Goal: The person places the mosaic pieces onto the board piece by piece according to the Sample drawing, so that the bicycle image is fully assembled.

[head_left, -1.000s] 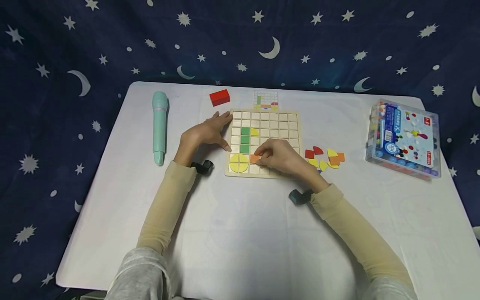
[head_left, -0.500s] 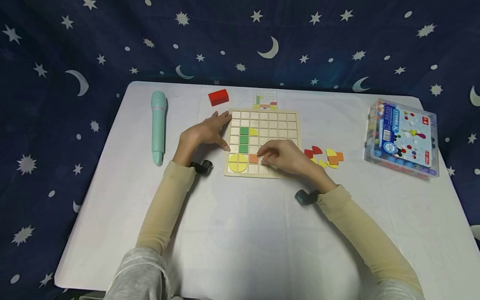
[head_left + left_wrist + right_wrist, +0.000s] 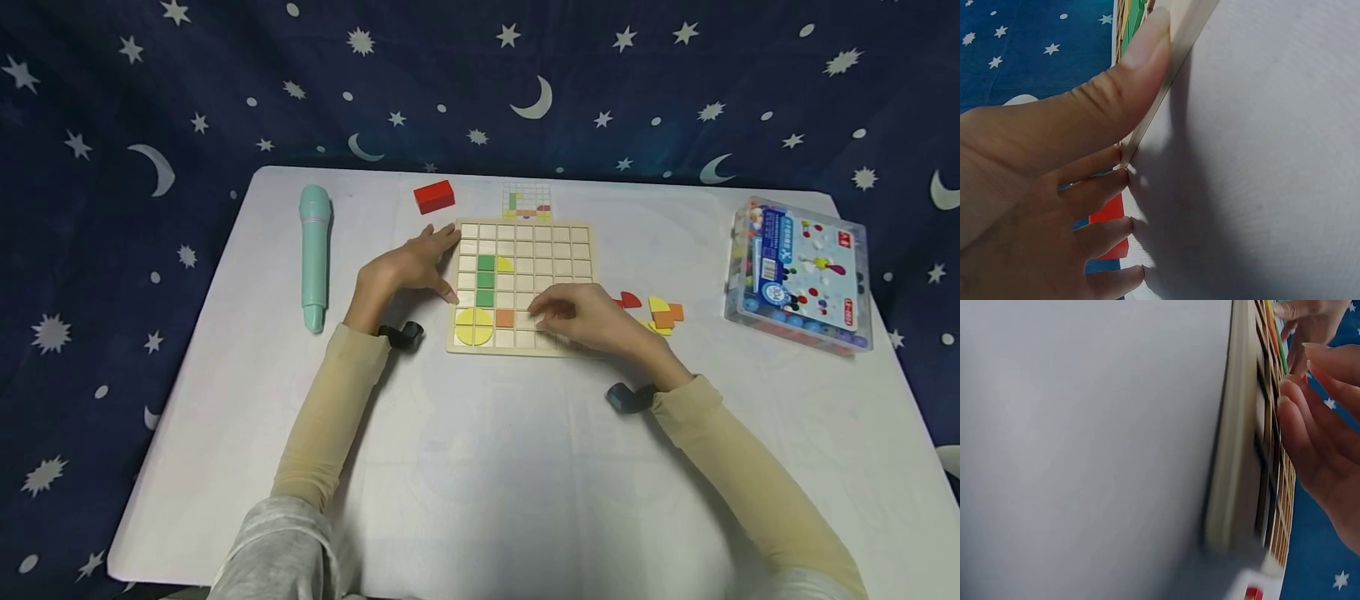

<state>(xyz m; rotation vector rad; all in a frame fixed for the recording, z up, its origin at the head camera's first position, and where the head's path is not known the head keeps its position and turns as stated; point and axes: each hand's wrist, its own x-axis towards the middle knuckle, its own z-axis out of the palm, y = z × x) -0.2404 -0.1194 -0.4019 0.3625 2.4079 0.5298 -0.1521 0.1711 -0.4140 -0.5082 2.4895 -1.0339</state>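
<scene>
In the head view a wooden grid board (image 3: 561,248) lies on the white table. Green squares (image 3: 486,280), a yellow quarter-circle (image 3: 505,264), a yellow circle of quarter pieces (image 3: 474,327) and an orange square (image 3: 505,318) sit in its cells. My left hand (image 3: 408,265) rests along the board's left side, fingers spread; the left wrist view shows the thumb (image 3: 1138,69) on its edge. My right hand (image 3: 588,315) hovers over the board's lower right, to the right of the orange square. Its fingers (image 3: 1300,425) are loosely bent, with nothing between thumb and fingertips.
Loose red pieces (image 3: 631,299) and yellow and orange pieces (image 3: 663,316) lie right of the board. Behind it are a printed pattern card (image 3: 527,201) and a red block (image 3: 434,197). A teal microphone-shaped object (image 3: 314,258) lies left, a clear plastic box (image 3: 798,275) right.
My right hand has let go of the orange square, which now lies in its cell, and has moved to the right. The left hand stays at the board's left edge.
</scene>
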